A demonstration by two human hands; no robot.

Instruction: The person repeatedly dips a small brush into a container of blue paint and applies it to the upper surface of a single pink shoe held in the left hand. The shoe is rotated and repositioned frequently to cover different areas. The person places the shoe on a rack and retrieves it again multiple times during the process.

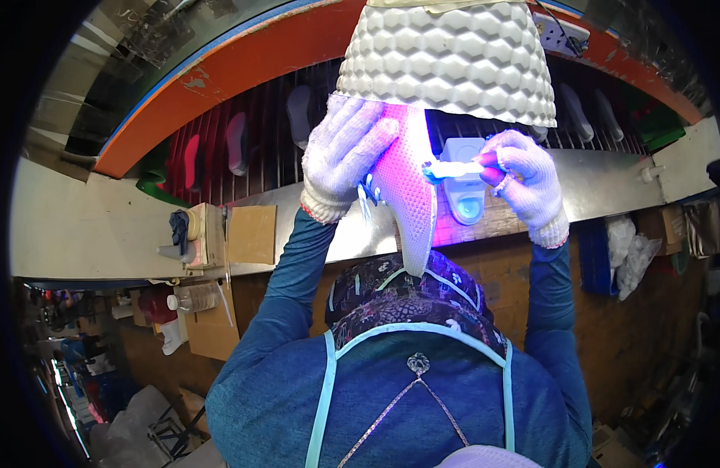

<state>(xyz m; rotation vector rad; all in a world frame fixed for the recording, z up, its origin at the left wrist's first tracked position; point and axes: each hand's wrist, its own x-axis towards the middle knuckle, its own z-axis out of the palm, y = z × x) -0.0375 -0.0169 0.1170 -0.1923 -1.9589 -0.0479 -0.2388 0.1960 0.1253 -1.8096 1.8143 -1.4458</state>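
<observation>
In the head view, the left hand (346, 156), in a white knit glove, has its fingers (373, 134) wrapped around a white knit shoe (411, 195) held up under a white, dimpled lampshade (450, 58), where the shoe glows pink. The right hand (528, 179), gloved alike, has its fingers (510, 160) pinched together on a small white pen-like tool (456, 168) whose tip touches the shoe's side. Behind them a white container (465, 187) stands on the tabletop (602, 187), beside a slatted conveyor (251, 156) carrying soles.
</observation>
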